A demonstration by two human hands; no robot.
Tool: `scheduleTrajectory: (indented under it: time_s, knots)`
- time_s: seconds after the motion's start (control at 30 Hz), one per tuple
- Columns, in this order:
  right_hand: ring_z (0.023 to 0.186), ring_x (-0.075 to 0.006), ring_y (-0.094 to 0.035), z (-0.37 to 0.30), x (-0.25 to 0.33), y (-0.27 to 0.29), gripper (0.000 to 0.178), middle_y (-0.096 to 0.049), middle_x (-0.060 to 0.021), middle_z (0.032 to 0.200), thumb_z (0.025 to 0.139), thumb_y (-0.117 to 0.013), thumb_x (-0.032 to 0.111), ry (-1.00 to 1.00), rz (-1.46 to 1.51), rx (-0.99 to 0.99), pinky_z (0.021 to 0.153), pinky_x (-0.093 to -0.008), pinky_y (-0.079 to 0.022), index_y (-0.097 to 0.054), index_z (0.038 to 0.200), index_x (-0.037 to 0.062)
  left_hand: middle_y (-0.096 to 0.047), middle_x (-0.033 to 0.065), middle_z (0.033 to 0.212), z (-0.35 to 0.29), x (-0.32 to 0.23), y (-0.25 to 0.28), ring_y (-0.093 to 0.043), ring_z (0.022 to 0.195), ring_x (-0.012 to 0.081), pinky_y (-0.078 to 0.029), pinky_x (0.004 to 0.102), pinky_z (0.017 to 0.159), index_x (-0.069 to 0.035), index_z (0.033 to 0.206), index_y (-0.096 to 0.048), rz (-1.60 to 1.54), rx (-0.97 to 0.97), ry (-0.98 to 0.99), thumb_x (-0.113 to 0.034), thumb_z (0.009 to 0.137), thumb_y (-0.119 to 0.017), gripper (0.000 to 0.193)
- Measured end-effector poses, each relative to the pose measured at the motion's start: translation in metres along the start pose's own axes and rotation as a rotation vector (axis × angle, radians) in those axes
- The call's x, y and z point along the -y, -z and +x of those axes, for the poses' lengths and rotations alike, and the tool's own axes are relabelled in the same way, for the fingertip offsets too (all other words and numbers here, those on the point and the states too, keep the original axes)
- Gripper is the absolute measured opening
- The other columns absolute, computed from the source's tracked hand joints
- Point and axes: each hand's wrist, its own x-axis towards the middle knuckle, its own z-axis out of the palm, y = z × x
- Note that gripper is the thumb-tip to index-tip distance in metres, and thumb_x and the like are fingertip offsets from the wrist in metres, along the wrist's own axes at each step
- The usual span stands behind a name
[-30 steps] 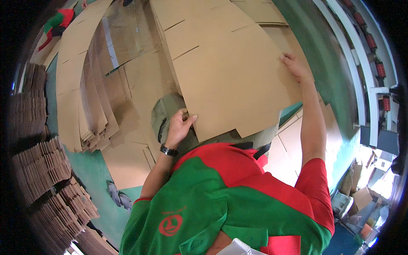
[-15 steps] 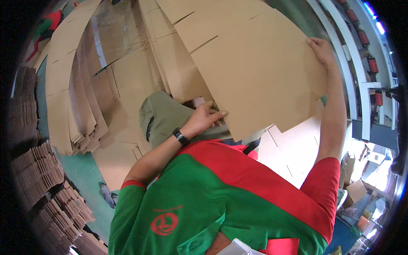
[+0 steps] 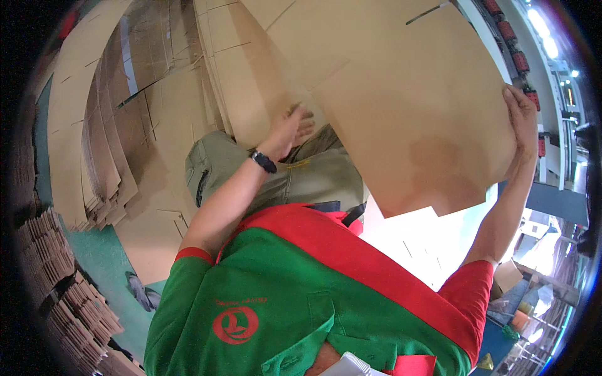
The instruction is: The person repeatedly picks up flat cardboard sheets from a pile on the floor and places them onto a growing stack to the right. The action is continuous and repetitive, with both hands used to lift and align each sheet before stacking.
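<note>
A large flat sheet of brown cardboard [image 3: 401, 113] with slots cut in its edges slopes across my lap, toward the right. My right hand [image 3: 522, 119] grips its right edge, fingers closed on the board. Clear of the sheet's left edge, my left hand [image 3: 290, 130] hovers above my trousers, open and somewhat blurred, with nothing in it. Beyond that hand lie more cardboard sheets [image 3: 241, 69], with slits along them.
Stacked cardboard sheets [image 3: 100, 150] fan out on the left, part of them under a shiny clear film. Bundled cardboard piles [image 3: 44, 247] stand at the lower left. A white metal frame with red blocks [image 3: 520, 61] runs along the right, above cluttered items.
My left hand has let go of the sheet's near left edge and moved up and left. My right hand has shifted right and slightly down, carrying the sheet with it.
</note>
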Motion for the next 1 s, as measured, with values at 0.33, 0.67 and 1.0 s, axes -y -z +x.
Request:
scheduleTrajectory:
  time_s: [0.33, 0.67, 1.0]
  knots:
    - [0.092, -0.0114, -0.059, -0.073, 0.007, 0.077, 0.034, -0.069, -0.0059, 0.101, 0.097, -0.057, 0.024, -0.103, -0.052, -0.017, 0.086, -0.0266, -0.045, -0.065, 0.117, -0.0028, -0.055, 0.0184, 0.123, 0.062, -0.01, -0.027, -0.063, 0.098, 0.0278, -0.055, 0.0383, 0.084, 0.006, 0.129, -0.041, -0.072, 0.021, -0.018, -0.03, 0.099, -0.054, 0.048]
    - [0.087, -0.0081, -0.058, -0.13, -0.009, 0.102, 0.037, -0.069, -0.003, 0.098, 0.097, -0.061, 0.027, -0.179, 0.009, -0.077, 0.079, -0.0238, -0.046, -0.065, 0.119, -0.0028, -0.062, 0.0123, 0.11, 0.065, 0.009, -0.056, -0.065, 0.087, 0.0244, -0.056, 0.0359, 0.076, 0.005, 0.118, -0.052, -0.146, 0.121, -0.033, -0.021, 0.098, -0.055, 0.033]
    - [0.08, -0.0071, -0.059, -0.074, -0.034, 0.042, 0.033, -0.069, -0.0016, 0.093, 0.096, -0.062, 0.026, -0.122, 0.125, -0.113, 0.071, -0.0227, -0.048, -0.068, 0.114, -0.0013, -0.061, 0.01, 0.12, 0.09, -0.076, -0.036, -0.063, 0.1, 0.0221, -0.051, 0.0375, 0.088, -0.001, 0.123, -0.051, -0.227, 0.045, -0.213, -0.024, 0.1, -0.051, 0.032]
